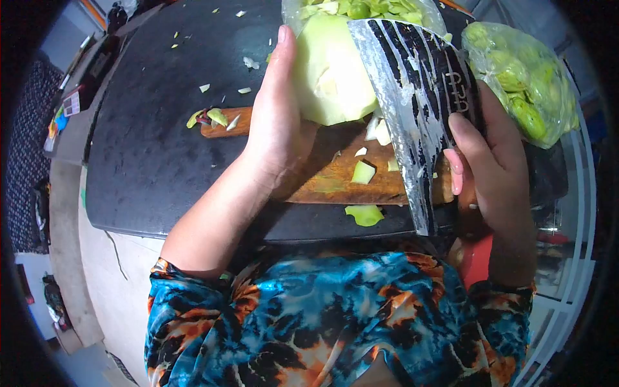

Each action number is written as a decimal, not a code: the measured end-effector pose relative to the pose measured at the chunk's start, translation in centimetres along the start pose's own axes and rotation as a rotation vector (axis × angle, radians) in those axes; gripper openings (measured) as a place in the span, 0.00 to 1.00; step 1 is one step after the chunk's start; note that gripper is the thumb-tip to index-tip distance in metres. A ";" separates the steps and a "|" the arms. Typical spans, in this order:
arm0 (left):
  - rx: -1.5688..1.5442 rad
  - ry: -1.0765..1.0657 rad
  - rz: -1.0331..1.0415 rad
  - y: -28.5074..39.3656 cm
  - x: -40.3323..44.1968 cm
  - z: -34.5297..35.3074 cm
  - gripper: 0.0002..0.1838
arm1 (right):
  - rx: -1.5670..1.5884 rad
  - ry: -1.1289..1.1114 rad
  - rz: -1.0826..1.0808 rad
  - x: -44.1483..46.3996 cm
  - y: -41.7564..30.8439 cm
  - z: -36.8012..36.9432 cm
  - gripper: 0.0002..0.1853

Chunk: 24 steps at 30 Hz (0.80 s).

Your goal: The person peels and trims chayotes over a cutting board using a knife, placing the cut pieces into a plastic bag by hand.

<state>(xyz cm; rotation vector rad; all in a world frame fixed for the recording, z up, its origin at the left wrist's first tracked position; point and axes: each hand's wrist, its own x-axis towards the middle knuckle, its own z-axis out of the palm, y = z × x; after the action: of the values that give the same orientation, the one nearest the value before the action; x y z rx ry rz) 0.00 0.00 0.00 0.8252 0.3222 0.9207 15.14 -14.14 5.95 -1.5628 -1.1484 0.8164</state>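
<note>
My left hand [277,106] grips a large, peeled, pale green fruit or squash [329,61] from its left side, thumb up and the other fingers hidden. A broad cleaver [409,90], dark with pale wet streaks, is in my right hand [490,145]. Its blade stands against or just beside the right side of the fruit; contact cannot be made out. Both are held above a wooden cutting board [316,187]. Cut pieces, among them a pale chunk [363,172], lie on the board below the blade.
A clear bag of green pieces [525,97] lies at the right; another plastic bag with green slices [367,9] is behind the fruit. Scraps dot the dark table [155,155]. A green peel piece [365,215] lies at the board's near edge, more scraps [218,117] at its left end.
</note>
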 end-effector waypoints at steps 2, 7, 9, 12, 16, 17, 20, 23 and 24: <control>-0.029 0.002 0.009 -0.1 0.0 0.2 0.30 | -0.011 -0.011 0.020 0.1 0.1 -0.1 0.25; -0.017 0.024 -0.031 0.4 -0.1 -0.1 0.25 | -0.210 0.041 0.016 -0.3 -1.0 0.1 0.24; 0.030 0.028 -0.029 0.4 0.0 -0.2 0.24 | -0.257 0.041 0.034 -0.3 -1.3 -0.3 0.24; 0.126 0.033 -0.019 0.3 0.0 0.1 0.25 | -0.307 0.009 0.051 -0.3 -1.4 -1.3 0.24; 0.149 -0.024 -0.080 0.8 -0.5 0.7 0.25 | -0.272 -0.047 0.110 -0.2 -1.7 -2.1 0.24; 0.142 -0.032 -0.094 0.8 -0.6 0.8 0.25 | -0.248 -0.051 0.110 -0.2 -1.7 -2.2 0.24; 0.161 -0.002 -0.065 0.2 -0.2 0.7 0.25 | -0.199 -0.082 0.174 -0.1 -1.8 -2.3 0.25; 0.156 -0.058 -0.120 0.3 0.0 0.2 0.25 | -0.252 0.044 0.190 -0.2 -2.2 -2.3 0.26; 0.174 -0.062 -0.123 0.3 -0.1 0.2 0.25 | -0.260 0.077 0.192 -0.3 -2.5 -2.3 0.26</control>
<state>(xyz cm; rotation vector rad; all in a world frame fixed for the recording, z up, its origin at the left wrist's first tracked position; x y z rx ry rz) -0.09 -0.04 0.35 0.9810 0.3985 0.7581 16.47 -15.00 8.96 -1.9269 -1.0935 0.7457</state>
